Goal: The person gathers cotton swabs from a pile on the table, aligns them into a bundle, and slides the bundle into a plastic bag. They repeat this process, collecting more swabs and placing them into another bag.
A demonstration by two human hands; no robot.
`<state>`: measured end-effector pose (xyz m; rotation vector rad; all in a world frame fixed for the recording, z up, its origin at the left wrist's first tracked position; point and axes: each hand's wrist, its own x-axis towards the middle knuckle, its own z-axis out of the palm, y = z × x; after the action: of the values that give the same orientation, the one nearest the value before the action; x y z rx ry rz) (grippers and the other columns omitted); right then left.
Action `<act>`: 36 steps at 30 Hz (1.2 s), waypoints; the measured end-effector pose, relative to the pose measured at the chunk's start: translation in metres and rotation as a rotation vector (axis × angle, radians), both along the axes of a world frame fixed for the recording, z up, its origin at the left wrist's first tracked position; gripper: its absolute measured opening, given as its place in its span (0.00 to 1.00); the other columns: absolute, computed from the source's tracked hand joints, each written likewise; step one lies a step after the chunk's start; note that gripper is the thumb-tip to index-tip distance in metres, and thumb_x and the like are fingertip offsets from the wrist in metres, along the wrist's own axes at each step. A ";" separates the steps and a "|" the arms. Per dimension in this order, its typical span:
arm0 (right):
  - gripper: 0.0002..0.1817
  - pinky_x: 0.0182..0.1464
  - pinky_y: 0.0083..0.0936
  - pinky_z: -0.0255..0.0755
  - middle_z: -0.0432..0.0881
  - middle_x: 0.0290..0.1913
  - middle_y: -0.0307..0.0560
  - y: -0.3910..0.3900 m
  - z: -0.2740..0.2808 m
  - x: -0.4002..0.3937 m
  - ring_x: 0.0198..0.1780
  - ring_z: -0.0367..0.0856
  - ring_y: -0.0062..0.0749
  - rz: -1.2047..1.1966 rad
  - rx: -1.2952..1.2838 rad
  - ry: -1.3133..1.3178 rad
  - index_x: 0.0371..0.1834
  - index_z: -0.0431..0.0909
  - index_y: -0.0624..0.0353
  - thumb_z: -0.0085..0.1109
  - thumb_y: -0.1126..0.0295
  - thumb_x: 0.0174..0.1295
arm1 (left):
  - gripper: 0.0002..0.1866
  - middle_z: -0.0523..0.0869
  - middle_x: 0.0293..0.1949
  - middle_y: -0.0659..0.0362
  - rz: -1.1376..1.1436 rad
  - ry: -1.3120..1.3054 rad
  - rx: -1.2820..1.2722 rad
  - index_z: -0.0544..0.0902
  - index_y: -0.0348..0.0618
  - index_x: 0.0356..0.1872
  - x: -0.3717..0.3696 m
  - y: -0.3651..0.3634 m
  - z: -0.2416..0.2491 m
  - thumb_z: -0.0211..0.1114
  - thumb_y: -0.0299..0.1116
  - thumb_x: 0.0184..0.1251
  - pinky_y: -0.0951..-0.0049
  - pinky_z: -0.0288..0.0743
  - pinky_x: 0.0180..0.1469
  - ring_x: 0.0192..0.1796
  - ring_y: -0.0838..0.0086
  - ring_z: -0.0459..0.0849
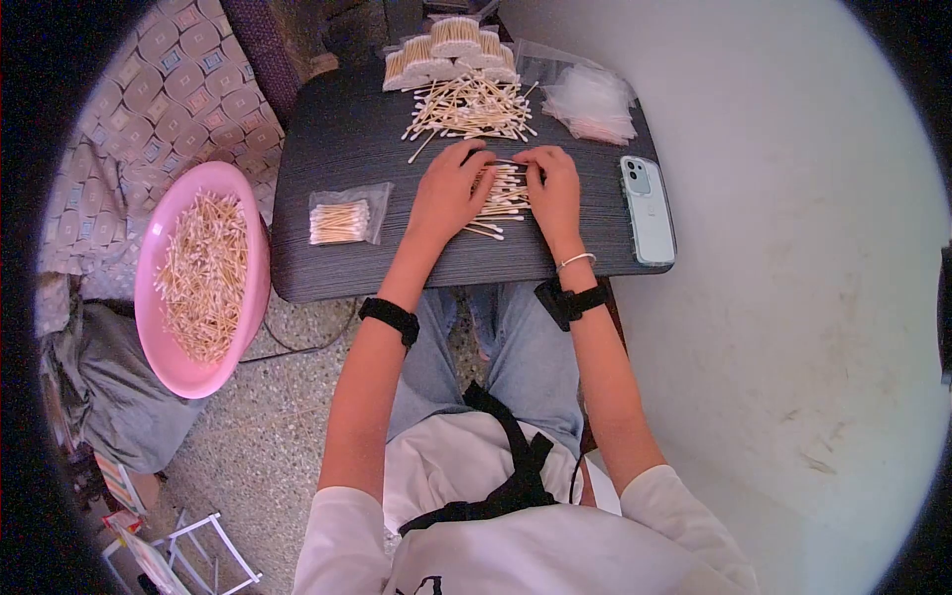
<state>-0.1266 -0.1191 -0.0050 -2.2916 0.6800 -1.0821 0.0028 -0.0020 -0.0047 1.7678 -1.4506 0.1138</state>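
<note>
Landmark = swab row (pixel 508 200), on the dark tabletop (pixel 327 129), between the two hands.

Left hand (pixel 451 193): at the row's left side, partly curled, fingertips at the swabs. Right hand (pixel 555 193): at its right side, also partly curled, thumb by the swabs. Can't tell if either one actually grips; fingers hide part of the row. Row is uneven, a few swabs stick out toward the person.

Around the row:
- Just beyond: loose swab pile (pixel 474 107), messy, close to the fingertips. Main clutter on the far side. Stacked swab packs (pixel 454 38) right behind it.
- Far right: clear plastic bags (pixel 592 104), heaped, near the table edge.
- Right, past the right hand: phone (pixel 650 223), camera side up, along the edge.
- Left, past the left hand: bagged swab pack (pixel 339 222), lying flat.
- Further left, off the table: pink basin (pixel 149 288) with lots of loose swabs (pixel 206 278).

Near side of the row is just bare tabletop, then the person's lap.
</note>
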 end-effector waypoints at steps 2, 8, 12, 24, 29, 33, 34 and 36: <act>0.10 0.50 0.37 0.74 0.82 0.40 0.50 0.001 0.005 -0.001 0.46 0.78 0.46 0.058 -0.092 0.001 0.37 0.83 0.60 0.53 0.83 0.58 | 0.14 0.82 0.56 0.51 0.012 0.013 -0.004 0.83 0.40 0.49 0.000 0.000 -0.001 0.60 0.37 0.70 0.60 0.72 0.62 0.59 0.55 0.79; 0.13 0.54 0.36 0.73 0.83 0.41 0.50 0.005 0.014 -0.001 0.45 0.81 0.44 0.158 0.224 -0.146 0.39 0.83 0.60 0.49 0.85 0.60 | 0.16 0.80 0.60 0.53 -0.053 -0.206 0.037 0.84 0.43 0.53 0.002 -0.001 -0.006 0.59 0.39 0.72 0.60 0.71 0.64 0.62 0.58 0.78; 0.12 0.52 0.35 0.74 0.84 0.39 0.50 0.001 0.010 -0.002 0.43 0.82 0.44 0.075 0.187 -0.201 0.39 0.83 0.60 0.49 0.84 0.60 | 0.16 0.81 0.60 0.53 -0.030 -0.219 0.059 0.85 0.41 0.50 0.001 -0.003 -0.006 0.57 0.40 0.73 0.60 0.69 0.65 0.62 0.59 0.78; 0.20 0.65 0.44 0.61 0.69 0.69 0.46 0.020 0.001 -0.026 0.64 0.67 0.48 0.098 -0.401 0.323 0.62 0.77 0.49 0.55 0.61 0.67 | 0.25 0.69 0.71 0.53 0.095 -0.316 0.210 0.76 0.44 0.64 -0.016 0.027 0.002 0.52 0.48 0.74 0.55 0.54 0.74 0.74 0.62 0.65; 0.23 0.67 0.46 0.59 0.64 0.72 0.46 0.020 -0.002 -0.023 0.67 0.64 0.49 0.074 -0.398 0.378 0.65 0.75 0.47 0.54 0.57 0.68 | 0.27 0.65 0.73 0.53 0.117 -0.311 0.255 0.70 0.45 0.69 -0.016 0.027 -0.005 0.48 0.49 0.76 0.55 0.50 0.76 0.75 0.61 0.61; 0.21 0.67 0.46 0.61 0.64 0.73 0.47 0.020 0.000 -0.021 0.67 0.65 0.49 0.060 -0.393 0.337 0.63 0.76 0.49 0.54 0.58 0.69 | 0.28 0.65 0.73 0.52 0.127 -0.307 0.214 0.69 0.44 0.70 -0.014 0.024 -0.006 0.48 0.49 0.76 0.56 0.50 0.76 0.75 0.59 0.61; 0.21 0.67 0.46 0.61 0.66 0.71 0.49 0.021 0.000 -0.022 0.66 0.66 0.50 0.042 -0.357 0.303 0.62 0.77 0.51 0.53 0.58 0.69 | 0.28 0.65 0.73 0.50 0.128 -0.273 0.190 0.69 0.43 0.70 -0.015 0.025 -0.006 0.49 0.48 0.76 0.56 0.50 0.76 0.75 0.58 0.61; 0.19 0.66 0.46 0.63 0.71 0.68 0.52 0.021 0.002 -0.023 0.66 0.68 0.51 0.008 -0.286 0.234 0.58 0.80 0.56 0.53 0.59 0.69 | 0.29 0.66 0.72 0.48 0.132 -0.205 0.138 0.69 0.40 0.69 -0.015 0.024 -0.005 0.49 0.48 0.76 0.56 0.51 0.75 0.75 0.56 0.62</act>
<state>-0.1497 -0.0983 -0.0031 -2.6953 0.6373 -0.9680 -0.0126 0.0225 -0.0096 2.0135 -1.5152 0.2765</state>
